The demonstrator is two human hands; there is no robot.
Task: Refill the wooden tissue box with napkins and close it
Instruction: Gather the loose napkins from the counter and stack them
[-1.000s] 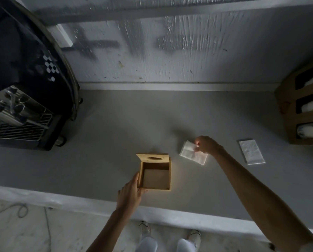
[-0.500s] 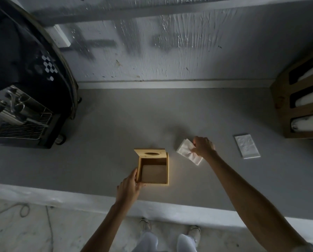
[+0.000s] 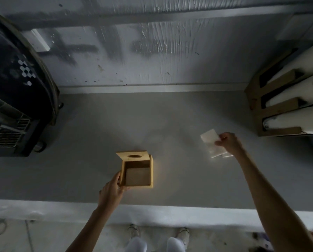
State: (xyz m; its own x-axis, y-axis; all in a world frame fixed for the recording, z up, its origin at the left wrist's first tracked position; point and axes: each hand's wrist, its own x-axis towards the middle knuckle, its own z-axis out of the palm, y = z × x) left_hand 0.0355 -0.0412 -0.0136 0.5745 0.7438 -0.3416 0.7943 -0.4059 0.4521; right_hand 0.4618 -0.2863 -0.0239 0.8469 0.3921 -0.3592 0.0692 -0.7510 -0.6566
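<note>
Centrally, wooden tissue box [image 3: 138, 170] sitting open on grey counter [image 3: 90, 128], lid [image 3: 133, 156] standing up, left hand [image 3: 113, 190] gripping its near-left corner, right hand [image 3: 228, 142] pinching white napkins [image 3: 212, 144] well right, espresso machine [image 3: 12, 99] standing far left, roll rack [image 3: 279, 104] sitting far right.

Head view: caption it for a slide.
Left hand steadies the open wooden tissue box; right hand holds napkins.

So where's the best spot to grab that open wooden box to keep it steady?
By its left wall, from the near-left corner, as the left hand does now. The wooden box has its lid tipped up at the far edge, so near and side walls stay free.
</note>
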